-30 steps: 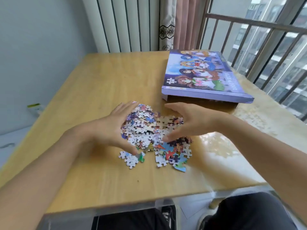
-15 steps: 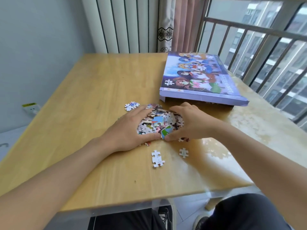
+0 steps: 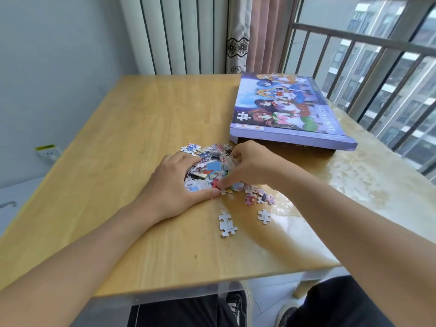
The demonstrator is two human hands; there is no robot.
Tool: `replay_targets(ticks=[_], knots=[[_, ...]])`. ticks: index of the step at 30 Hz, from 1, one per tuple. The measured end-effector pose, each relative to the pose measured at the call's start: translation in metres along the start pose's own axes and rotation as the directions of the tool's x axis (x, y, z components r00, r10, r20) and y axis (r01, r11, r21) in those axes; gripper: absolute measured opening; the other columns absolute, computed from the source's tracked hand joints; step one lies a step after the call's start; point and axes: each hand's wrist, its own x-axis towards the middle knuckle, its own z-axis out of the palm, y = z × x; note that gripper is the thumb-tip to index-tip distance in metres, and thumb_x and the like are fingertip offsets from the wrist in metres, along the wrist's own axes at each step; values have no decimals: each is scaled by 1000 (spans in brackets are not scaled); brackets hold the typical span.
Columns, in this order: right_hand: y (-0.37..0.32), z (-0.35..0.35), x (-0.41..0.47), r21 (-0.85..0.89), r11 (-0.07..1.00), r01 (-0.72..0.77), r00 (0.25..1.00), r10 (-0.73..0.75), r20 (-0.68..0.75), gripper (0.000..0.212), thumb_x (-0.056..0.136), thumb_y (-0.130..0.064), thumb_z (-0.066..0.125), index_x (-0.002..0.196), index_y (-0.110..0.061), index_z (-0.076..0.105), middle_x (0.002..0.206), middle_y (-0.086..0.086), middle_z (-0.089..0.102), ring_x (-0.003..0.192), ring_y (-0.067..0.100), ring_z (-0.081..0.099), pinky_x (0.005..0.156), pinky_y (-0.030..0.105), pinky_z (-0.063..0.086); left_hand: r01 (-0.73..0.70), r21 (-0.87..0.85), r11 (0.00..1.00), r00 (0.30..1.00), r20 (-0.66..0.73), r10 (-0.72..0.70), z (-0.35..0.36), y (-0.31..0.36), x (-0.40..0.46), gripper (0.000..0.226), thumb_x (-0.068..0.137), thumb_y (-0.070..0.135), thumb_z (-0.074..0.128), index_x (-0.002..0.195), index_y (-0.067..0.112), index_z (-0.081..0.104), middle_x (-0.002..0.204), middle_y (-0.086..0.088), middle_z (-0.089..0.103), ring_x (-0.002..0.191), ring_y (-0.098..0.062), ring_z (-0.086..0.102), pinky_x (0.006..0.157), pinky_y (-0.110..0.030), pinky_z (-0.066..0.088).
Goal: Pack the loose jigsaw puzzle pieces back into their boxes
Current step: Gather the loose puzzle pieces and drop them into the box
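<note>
A heap of loose jigsaw pieces (image 3: 212, 169) lies on the wooden table (image 3: 132, 142), cupped between both hands. My left hand (image 3: 173, 187) curls round the heap's left side and my right hand (image 3: 250, 165) curls round its right side, thumbs almost meeting at the front. A few pieces (image 3: 258, 198) lie spread under my right wrist. Two white stray pieces, one (image 3: 227, 224) and another (image 3: 264, 216), sit nearer to me. A small cluster (image 3: 190, 147) lies just behind the heap. The purple puzzle box (image 3: 287, 112) rests at the back right, its lid propped slightly up.
A window with metal bars (image 3: 368, 67) runs along the table's right side. Curtains (image 3: 240, 34) and a radiator hang behind the table. A wall socket (image 3: 48, 151) sits low on the left. My legs and shoes show below the table's front edge.
Both hands have drawn the spread pieces into a tighter heap and pushed it toward the box. Several pieces have slipped out under my right wrist, and two strays stayed behind.
</note>
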Motion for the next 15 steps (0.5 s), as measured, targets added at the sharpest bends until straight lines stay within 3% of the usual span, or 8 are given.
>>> replay_targets(ticks=[4,6,9,13,15], knots=[[-2,2,2,197,980,-32,999,26,36,76,62,-27,96,123,2,61,108,18,68,83,27,72,74,43,63,-42,-71,997,999,-34,40,2,-2,3,87,62,79,66,132,26,60,117,14,58,111,-11,51,94,-25,42],[-1,1,5,294,954,-63,996,40,83,65,65,-25,95,116,0,63,102,12,70,79,24,75,79,38,63,-63,-124,990,996,-67,55,3,1,6,73,68,63,77,129,26,62,116,13,61,109,-12,55,95,-29,45],[1,-1,11,471,874,-121,983,39,179,49,66,-22,94,102,1,69,110,22,70,94,27,75,80,34,62,-114,-214,970,988,-124,89,4,10,13,53,72,39,77,121,24,67,106,8,65,98,-15,60,87,-37,50],[5,-7,17,660,729,-178,961,-14,276,48,71,-17,90,109,4,71,101,17,71,87,28,71,86,37,60,-147,-236,961,985,-128,119,2,22,25,72,72,41,86,136,22,58,122,7,65,112,-12,59,97,-30,47],[8,-7,15,738,644,-202,949,-59,311,44,78,-15,85,116,3,70,107,12,72,88,24,70,81,32,59,-109,-272,956,993,-64,95,0,23,27,78,76,42,83,144,24,50,127,6,64,107,-6,61,95,-23,47]])
